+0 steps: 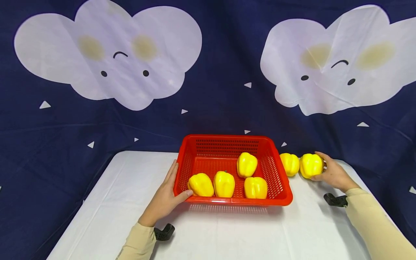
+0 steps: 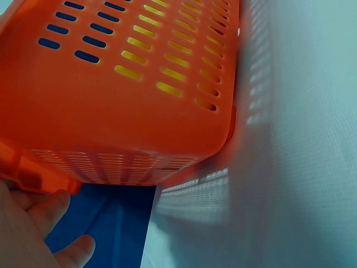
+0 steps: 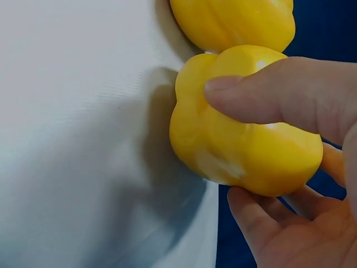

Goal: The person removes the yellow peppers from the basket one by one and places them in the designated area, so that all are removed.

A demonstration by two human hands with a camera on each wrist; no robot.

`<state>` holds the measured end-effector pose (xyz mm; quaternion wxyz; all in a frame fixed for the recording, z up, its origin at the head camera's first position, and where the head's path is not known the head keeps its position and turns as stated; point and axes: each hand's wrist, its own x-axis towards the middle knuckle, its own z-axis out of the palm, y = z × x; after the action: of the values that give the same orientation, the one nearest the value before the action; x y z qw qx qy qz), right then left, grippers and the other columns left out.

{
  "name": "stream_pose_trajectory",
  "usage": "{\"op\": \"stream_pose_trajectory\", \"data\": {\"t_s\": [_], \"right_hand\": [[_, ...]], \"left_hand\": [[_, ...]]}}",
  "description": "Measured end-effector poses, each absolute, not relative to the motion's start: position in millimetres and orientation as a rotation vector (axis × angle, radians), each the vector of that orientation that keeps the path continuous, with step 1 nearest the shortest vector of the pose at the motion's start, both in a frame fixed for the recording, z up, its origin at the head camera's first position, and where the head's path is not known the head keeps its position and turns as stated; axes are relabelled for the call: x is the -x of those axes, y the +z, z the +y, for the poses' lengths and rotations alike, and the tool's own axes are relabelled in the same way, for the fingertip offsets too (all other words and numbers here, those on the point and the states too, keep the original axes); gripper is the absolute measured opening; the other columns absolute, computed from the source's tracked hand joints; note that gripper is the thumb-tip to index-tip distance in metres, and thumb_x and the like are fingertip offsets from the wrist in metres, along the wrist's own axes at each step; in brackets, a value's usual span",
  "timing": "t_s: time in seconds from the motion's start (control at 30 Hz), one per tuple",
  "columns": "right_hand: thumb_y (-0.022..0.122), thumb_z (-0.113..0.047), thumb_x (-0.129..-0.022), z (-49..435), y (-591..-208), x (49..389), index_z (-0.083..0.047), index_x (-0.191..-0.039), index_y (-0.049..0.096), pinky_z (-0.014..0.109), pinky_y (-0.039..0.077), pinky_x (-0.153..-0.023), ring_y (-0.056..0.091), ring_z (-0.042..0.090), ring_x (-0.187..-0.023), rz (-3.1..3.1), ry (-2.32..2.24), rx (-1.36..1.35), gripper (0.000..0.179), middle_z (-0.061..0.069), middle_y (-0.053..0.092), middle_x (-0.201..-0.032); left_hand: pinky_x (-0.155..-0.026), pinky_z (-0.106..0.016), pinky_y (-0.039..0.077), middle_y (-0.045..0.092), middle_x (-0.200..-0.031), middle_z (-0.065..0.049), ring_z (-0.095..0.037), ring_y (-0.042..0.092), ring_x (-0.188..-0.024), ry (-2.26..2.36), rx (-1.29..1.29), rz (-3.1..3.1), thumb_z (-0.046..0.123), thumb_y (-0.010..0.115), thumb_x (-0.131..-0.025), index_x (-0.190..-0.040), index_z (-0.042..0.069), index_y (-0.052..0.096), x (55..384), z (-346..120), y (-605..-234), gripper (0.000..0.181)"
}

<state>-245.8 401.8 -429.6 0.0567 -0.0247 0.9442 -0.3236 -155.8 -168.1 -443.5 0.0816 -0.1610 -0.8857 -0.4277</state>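
Note:
A red plastic basket point(image 1: 232, 201) with slotted walls stands on the table, several yellow bell peppers inside it, one of them a pepper point(image 1: 224, 184) near the front wall. My left hand point(image 1: 165, 198) holds the basket's left side, thumb over the front left corner of the rim; the left wrist view shows fingertips point(image 2: 53, 209) under the rim. To the right of the basket, my right hand point(image 1: 336, 175) grips a yellow bell pepper point(image 3: 245, 151), thumb on one side and fingers curled round the other. Another yellow pepper point(image 1: 290, 164) sits between that one and the basket.
A white cloth covers the table point(image 1: 240, 234), whose far edge lies just behind the basket and peppers. Behind it hangs a dark blue curtain point(image 1: 227, 72) printed with white clouds. Black wrist mounts point(image 1: 165, 232) sit under both forearms.

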Motion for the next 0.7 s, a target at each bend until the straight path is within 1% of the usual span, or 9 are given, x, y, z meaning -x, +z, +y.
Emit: {"op": "stream_pose_trajectory", "data": {"t_s": [0.27, 0.6, 0.7], "right_hand": [[0.085, -0.009, -0.073, 402.9, -432.9, 243.1, 0.012, -0.154, 0.009, 0.072, 0.036, -0.099, 0.032, 0.063, -0.128, 2.852, -1.001, 0.085, 0.113, 0.044, 0.024, -0.147], [0.084, -0.011, -0.074, 401.3, -434.4, 247.1, 0.011, -0.155, 0.007, 0.073, 0.035, -0.101, 0.031, 0.062, -0.129, 2.853, -0.958, 0.064, 0.113, 0.044, 0.022, -0.148], [0.085, -0.010, -0.073, 399.8, -433.8, 248.3, 0.011, -0.154, 0.008, 0.074, 0.034, -0.100, 0.031, 0.062, -0.128, 2.871, -0.923, 0.072, 0.113, 0.045, 0.024, -0.146]], "left_hand": [[-0.114, -0.059, 0.028, 0.006, -0.169, -0.002, -0.034, 0.024, -0.150, -1.294, 0.477, -2.647, 0.041, 0.073, -0.089, -0.162, 0.010, 0.013, 155.5, -167.1, -443.5, 0.100], [-0.115, -0.057, 0.027, 0.006, -0.169, 0.001, -0.032, 0.024, -0.150, -1.282, 0.471, -2.652, 0.042, 0.074, -0.089, -0.162, 0.010, 0.014, 155.5, -167.1, -444.1, 0.101], [-0.115, -0.057, 0.027, 0.006, -0.169, 0.000, -0.032, 0.023, -0.150, -1.282, 0.474, -2.650, 0.041, 0.074, -0.089, -0.162, 0.009, 0.014, 155.3, -167.4, -444.3, 0.100]]}}
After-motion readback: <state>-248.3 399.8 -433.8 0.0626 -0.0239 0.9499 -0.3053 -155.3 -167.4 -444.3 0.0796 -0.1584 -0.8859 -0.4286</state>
